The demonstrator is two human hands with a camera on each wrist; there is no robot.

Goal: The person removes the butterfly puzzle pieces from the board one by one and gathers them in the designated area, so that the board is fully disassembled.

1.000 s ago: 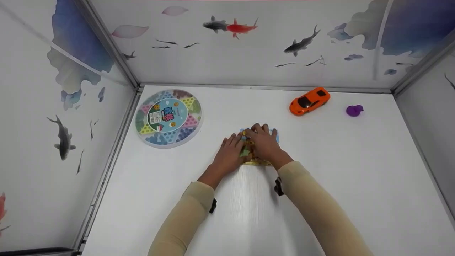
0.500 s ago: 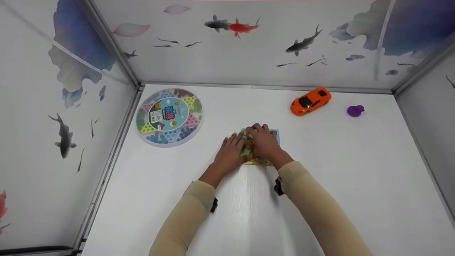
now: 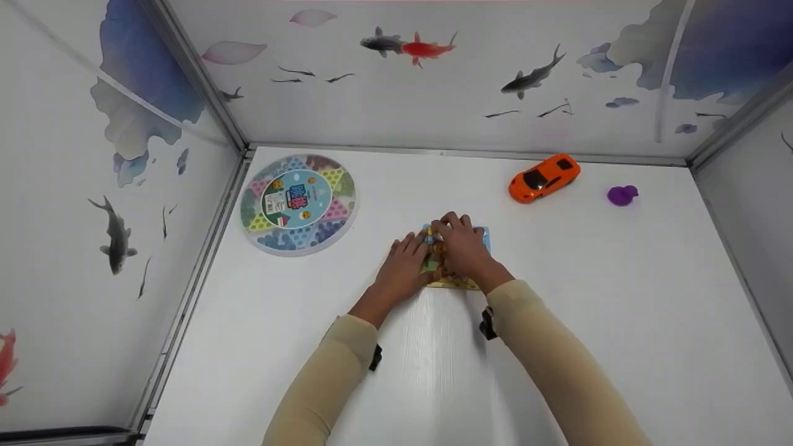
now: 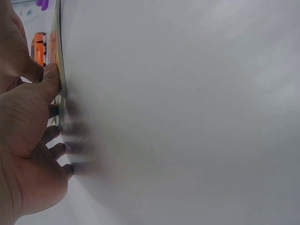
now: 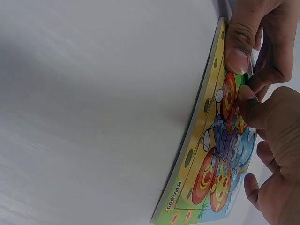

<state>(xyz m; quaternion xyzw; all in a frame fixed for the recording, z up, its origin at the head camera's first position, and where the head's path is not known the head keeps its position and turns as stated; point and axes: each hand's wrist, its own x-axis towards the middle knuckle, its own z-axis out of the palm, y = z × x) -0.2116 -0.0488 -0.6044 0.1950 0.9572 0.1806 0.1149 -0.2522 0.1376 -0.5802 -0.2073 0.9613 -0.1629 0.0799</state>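
A flat jigsaw puzzle lies on the white table, printed with a cartoon butterfly on a yellow, green and blue ground, with "KW-805" at one edge. My left hand rests at its left side, fingers extended, thumb on its near left part. My right hand lies over the upper and middle part, fingers spread and bent over the picture. In the right wrist view my right thumb presses the picture close to my left thumb. Both hands hide much of the puzzle in the head view.
A round Chinese checkers set lies at the back left. An orange toy car and a small purple toy duck stand at the back right. Panels painted with fish wall in the table.
The head view shifts slightly, so everything slides a little to the right. Both hands stay on the puzzle, and the right fingers shift only slightly.
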